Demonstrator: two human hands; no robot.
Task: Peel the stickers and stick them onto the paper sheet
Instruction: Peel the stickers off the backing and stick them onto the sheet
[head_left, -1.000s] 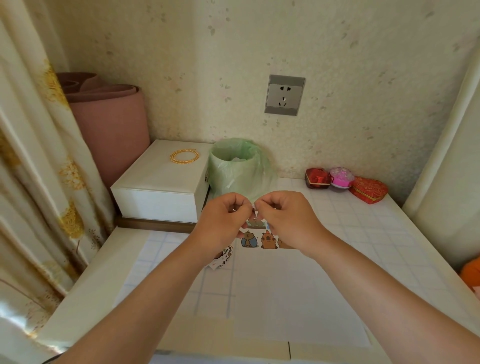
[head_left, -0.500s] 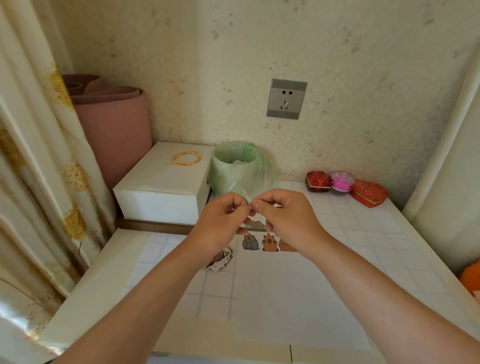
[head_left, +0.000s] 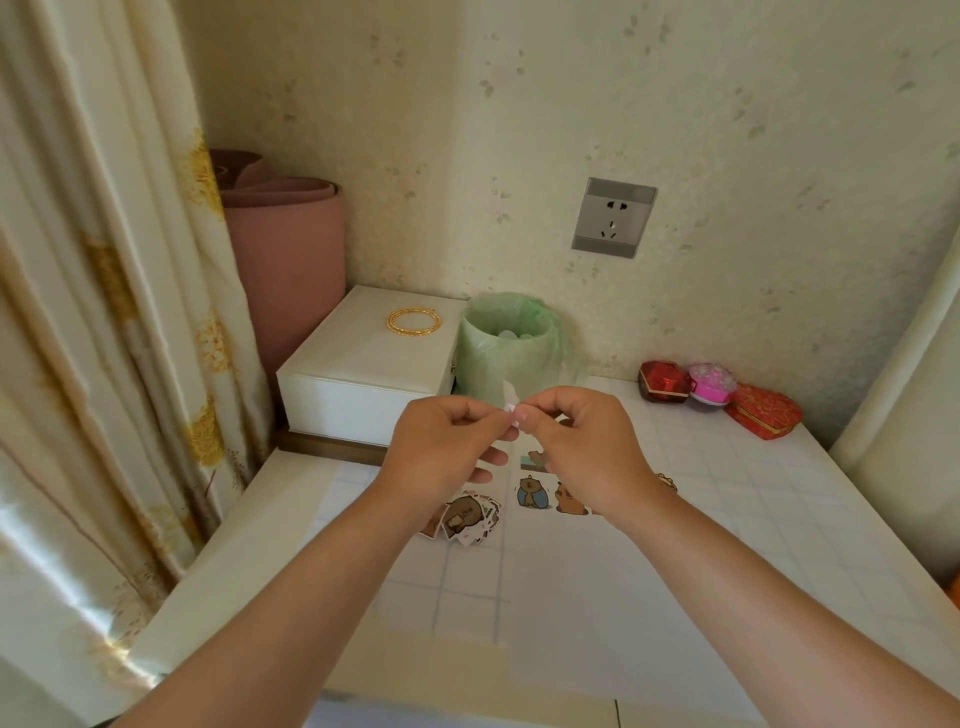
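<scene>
Both hands have risen a little above the paper sheet since a second ago, and a pale tab now pokes up between them. My left hand and right hand pinch one small sticker — whitish-pink, creased — in the air in front of the bin. Cartoon bears sit stuck on the sheet, a sticker pile just beside its left edge.

Left hand and right hand meet, both pinching a small sticker at their fingertips. Just behind the grip stands a green-lined bin. Below it lies the paper sheet with bear stickers, and a loose sticker pile lies below-left.
</scene>
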